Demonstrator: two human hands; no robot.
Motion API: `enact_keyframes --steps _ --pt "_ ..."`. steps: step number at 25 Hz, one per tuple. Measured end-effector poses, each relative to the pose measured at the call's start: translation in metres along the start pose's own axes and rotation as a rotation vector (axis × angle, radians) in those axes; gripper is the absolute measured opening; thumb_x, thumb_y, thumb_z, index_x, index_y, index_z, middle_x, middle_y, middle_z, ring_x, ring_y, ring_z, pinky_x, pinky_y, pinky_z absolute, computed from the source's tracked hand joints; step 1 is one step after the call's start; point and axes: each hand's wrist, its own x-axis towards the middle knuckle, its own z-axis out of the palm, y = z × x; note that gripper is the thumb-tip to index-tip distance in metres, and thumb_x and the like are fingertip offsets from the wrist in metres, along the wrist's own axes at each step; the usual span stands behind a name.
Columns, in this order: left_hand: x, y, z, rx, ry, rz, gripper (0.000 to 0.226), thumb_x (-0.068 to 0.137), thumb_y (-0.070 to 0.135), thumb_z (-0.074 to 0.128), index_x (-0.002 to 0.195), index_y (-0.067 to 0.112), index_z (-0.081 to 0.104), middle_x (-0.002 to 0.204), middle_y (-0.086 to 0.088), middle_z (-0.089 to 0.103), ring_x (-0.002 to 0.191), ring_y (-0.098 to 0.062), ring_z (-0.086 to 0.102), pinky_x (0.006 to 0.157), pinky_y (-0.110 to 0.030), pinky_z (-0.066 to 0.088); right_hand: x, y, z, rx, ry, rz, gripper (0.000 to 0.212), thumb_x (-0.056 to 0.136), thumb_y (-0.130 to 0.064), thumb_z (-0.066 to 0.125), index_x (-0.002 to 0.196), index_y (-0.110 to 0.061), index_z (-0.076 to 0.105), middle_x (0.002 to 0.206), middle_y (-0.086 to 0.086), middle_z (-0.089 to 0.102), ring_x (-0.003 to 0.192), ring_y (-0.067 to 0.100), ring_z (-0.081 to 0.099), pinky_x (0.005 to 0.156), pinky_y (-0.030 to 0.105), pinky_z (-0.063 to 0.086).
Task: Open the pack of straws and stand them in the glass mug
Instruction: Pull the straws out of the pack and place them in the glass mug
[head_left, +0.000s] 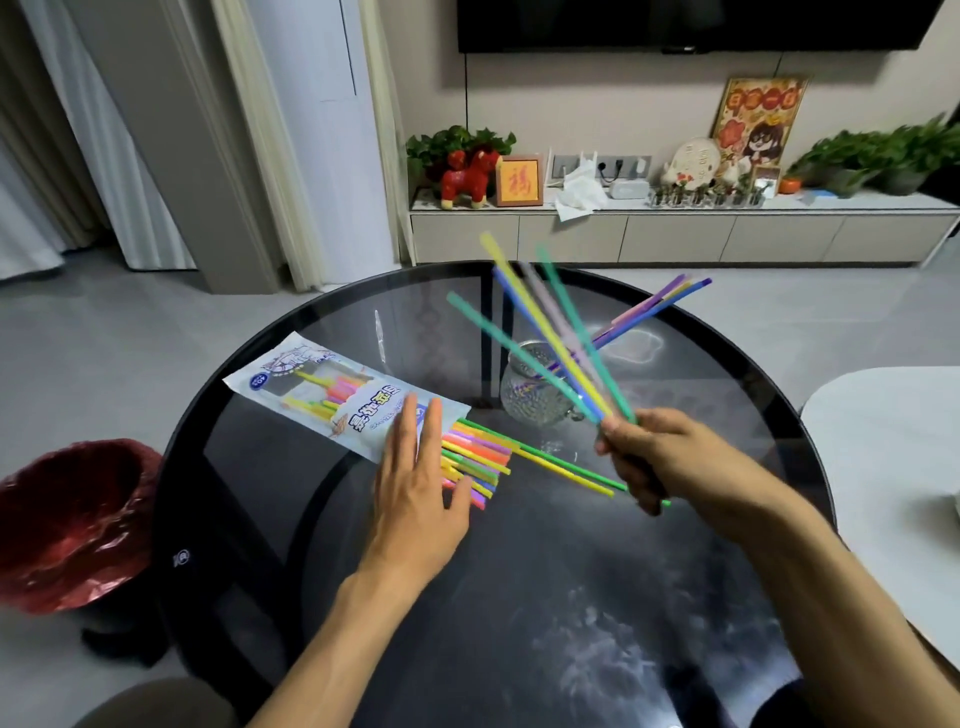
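Observation:
An opened pack of straws (332, 395) lies on the round dark glass table (519, 571), with several coloured straws (483, 452) sticking out of its right end. My left hand (421, 499) rests flat, fingers straight, on the pack's open end and the straws there. My right hand (654, 457) grips a fan of several straws (550, 332), blurred and pointing up and away. The glass mug (530, 389) stands just left of that hand, with several straws (654, 312) leaning out of it to the right.
A red-lined waste bin (72, 525) stands on the floor to the left of the table. A white table edge (883, 441) is at the right. A low TV cabinet (675, 228) with plants and ornaments runs along the far wall.

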Motion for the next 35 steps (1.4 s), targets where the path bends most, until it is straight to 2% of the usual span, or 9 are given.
enact_keyframes --steps 3,6,10,15,19,23,26,31,35 --pt "-0.004 0.011 -0.008 0.213 0.306 0.273 0.086 0.072 0.013 0.057 0.151 0.016 0.022 0.158 -0.012 0.026 0.147 -0.030 0.020 0.119 -0.053 0.014 -0.008 -0.002 0.021 -0.115 -0.432 0.073 0.027 0.101 -0.023 0.049 0.082 -0.006 0.057 0.044 0.000 0.037 0.038 0.012 0.033 0.042 0.025 0.033" --pt "-0.003 0.016 -0.012 0.210 0.369 0.426 0.052 0.072 0.007 0.057 0.124 0.011 0.058 0.124 -0.009 0.065 0.121 -0.033 0.055 0.117 -0.054 0.021 -0.018 -0.018 0.023 -0.069 -0.627 0.028 0.035 0.098 -0.035 0.049 0.086 -0.004 0.060 0.043 0.003 0.045 0.036 0.013 0.038 0.045 0.028 0.034" --pt "0.002 0.034 -0.046 -0.185 0.278 0.410 0.032 0.076 0.001 0.042 0.099 0.016 0.059 0.084 -0.001 0.064 0.079 -0.025 0.061 0.073 -0.033 0.048 -0.013 -0.032 0.016 0.572 -0.358 -0.014 0.073 0.091 -0.063 0.030 0.094 0.001 0.066 0.065 0.017 0.065 0.049 0.024 0.057 0.048 0.029 0.045" --pt "0.016 0.046 -0.061 -1.013 -0.137 0.184 0.022 0.092 -0.008 0.047 0.086 0.006 0.062 0.079 -0.005 0.067 0.074 -0.014 0.066 0.075 -0.025 0.055 -0.006 -0.034 0.034 0.628 -0.094 -0.372 0.035 0.090 -0.028 0.049 0.110 -0.007 0.068 0.110 0.018 0.073 0.093 0.027 0.069 0.079 0.037 0.058" --pt "0.008 0.024 -0.015 -1.052 -0.416 -0.105 0.024 0.093 -0.013 0.045 0.090 0.005 0.060 0.079 -0.005 0.071 0.067 -0.015 0.067 0.071 -0.029 0.051 0.004 -0.018 0.064 0.317 -0.067 -0.349 0.036 0.092 -0.006 0.055 0.128 -0.013 0.057 0.121 0.003 0.071 0.103 0.029 0.065 0.084 0.039 0.055" --pt "0.010 0.030 -0.023 -1.031 -0.530 0.023 0.019 0.097 -0.002 0.048 0.091 0.006 0.063 0.079 -0.002 0.073 0.071 -0.021 0.070 0.069 -0.028 0.053 0.003 -0.025 0.075 0.225 -0.068 -0.386 0.031 0.097 -0.013 0.053 0.127 -0.016 0.056 0.114 0.007 0.073 0.057 0.026 0.054 0.042 0.030 0.041" --pt "0.012 0.039 -0.032 -1.049 -0.477 0.110 0.016 0.097 0.003 0.052 0.094 0.009 0.066 0.081 -0.006 0.073 0.079 -0.025 0.072 0.074 -0.029 0.057 -0.003 -0.036 0.071 0.196 -0.112 -0.454 0.026 0.097 -0.017 0.055 0.121 -0.012 0.062 0.106 0.009 0.076 0.045 0.014 0.053 0.036 0.024 0.039" --pt "0.008 0.029 -0.006 -0.923 -0.450 0.023 0.006 0.090 0.000 0.062 0.095 -0.001 0.064 0.076 -0.012 0.070 0.070 -0.028 0.071 0.071 -0.048 0.060 0.002 -0.021 0.078 0.154 -0.080 -0.376 0.020 0.095 -0.010 0.055 0.111 -0.007 0.066 0.101 0.008 0.077 0.083 0.020 0.071 0.073 0.058 0.057" --pt "0.008 0.027 0.001 -0.918 -0.444 -0.057 0.013 0.080 0.004 0.073 0.089 0.012 0.069 0.075 -0.008 0.071 0.071 -0.027 0.071 0.060 -0.040 0.061 0.009 -0.013 0.076 0.288 -0.106 -0.292 0.018 0.093 -0.001 0.054 0.106 -0.004 0.067 0.098 0.010 0.077 0.093 0.021 0.073 0.087 0.036 0.059"
